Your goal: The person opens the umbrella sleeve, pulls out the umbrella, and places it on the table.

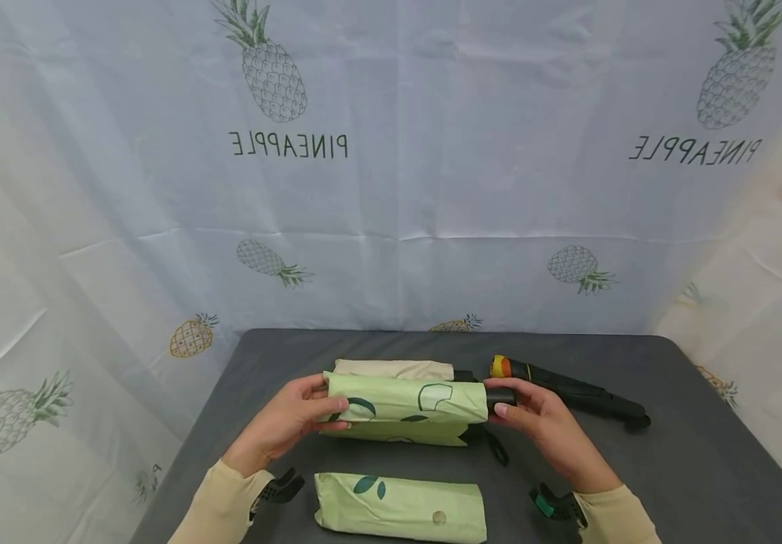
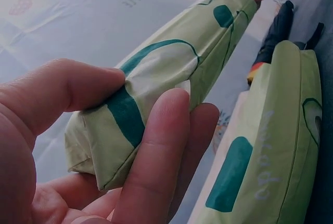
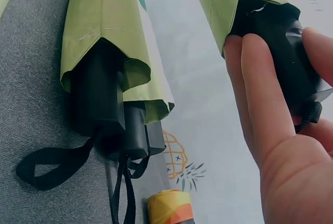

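Observation:
Both hands hold a folded umbrella in a light green sleeve with avocado print (image 1: pixel 391 397), raised above the dark table. My left hand (image 1: pixel 289 419) pinches the sleeve's closed end between thumb and fingers. The right hand (image 1: pixel 547 423) grips the black handle (image 3: pixel 286 52), which sticks out of the sleeve's open end. Just below and behind lies another green-sleeved umbrella (image 2: pixel 286 146), partly hidden in the head view. Its black handle (image 3: pixel 99 94) and wrist strap show in the right wrist view. A cream-coloured sleeved umbrella (image 1: pixel 391 369) lies farther back.
Nearest me lies a flat-looking green printed sleeve (image 1: pixel 397 506); whether it holds anything I cannot tell. A black folded umbrella with a yellow and orange end (image 1: pixel 567 389) lies at the back right. Pineapple-print cloth (image 1: pixel 397 189) hangs behind the grey table (image 1: pixel 690 453).

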`<control>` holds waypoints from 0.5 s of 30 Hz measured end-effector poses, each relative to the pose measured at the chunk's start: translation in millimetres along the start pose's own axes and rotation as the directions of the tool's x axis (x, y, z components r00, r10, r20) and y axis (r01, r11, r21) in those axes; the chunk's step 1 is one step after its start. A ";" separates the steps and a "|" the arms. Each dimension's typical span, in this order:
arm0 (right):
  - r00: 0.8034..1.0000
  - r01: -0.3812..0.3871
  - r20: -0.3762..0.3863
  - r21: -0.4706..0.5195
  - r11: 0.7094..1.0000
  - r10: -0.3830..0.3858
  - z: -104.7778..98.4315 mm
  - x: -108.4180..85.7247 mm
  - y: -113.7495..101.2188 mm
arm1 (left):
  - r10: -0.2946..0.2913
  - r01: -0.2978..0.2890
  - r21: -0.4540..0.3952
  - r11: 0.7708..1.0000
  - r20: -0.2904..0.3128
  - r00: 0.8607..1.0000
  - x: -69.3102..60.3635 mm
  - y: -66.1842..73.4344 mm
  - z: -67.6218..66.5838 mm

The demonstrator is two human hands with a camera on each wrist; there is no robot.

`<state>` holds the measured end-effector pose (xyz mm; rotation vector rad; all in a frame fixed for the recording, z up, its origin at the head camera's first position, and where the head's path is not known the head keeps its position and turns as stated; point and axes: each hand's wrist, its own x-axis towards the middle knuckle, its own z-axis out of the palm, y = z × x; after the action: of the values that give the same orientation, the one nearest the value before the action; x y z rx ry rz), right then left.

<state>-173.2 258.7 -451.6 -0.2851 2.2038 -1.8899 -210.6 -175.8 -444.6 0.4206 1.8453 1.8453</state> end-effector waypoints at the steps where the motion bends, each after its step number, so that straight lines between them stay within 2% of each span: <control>1: 1.000 0.005 0.007 0.016 1.000 -0.005 -0.1 -0.3 0.4 | 0.000 0.000 -0.001 1.000 0.002 1.000 -0.6 0.0 -0.3; 7: 0.998 0.039 0.036 0.087 0.995 -0.042 -0.2 -2.2 0.9 | -0.001 0.001 -0.003 1.000 0.008 1.000 -2.1 0.1 0.7; 15: 0.998 0.055 -0.013 0.080 0.995 -0.054 0.8 -4.8 6.5 | 0.001 -0.001 -0.010 1.000 0.015 1.000 -3.7 1.4 5.7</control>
<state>-168.4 260.3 -457.8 -0.3247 2.1406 -2.0075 -204.6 -173.0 -442.5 0.4313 1.8259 1.8463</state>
